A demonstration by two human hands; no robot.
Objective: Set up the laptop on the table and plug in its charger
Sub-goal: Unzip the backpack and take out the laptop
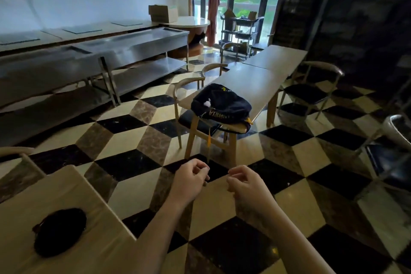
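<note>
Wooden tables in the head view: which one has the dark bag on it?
The long wooden table ahead, flanked by chairs; the dark bag sits at its near end. The near-left table holds only a small dark pouch.

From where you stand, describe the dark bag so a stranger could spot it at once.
Find the row of long wooden tables running toward the window. At its near end lies the bag, its straps hanging over the edge. It is the only thing on that row: navy fabric, slumped, with pale lettering along its lower side.

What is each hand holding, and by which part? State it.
Nothing is held: the left hand and right hand hover over the floor, fingers loosely curled and empty.
</note>
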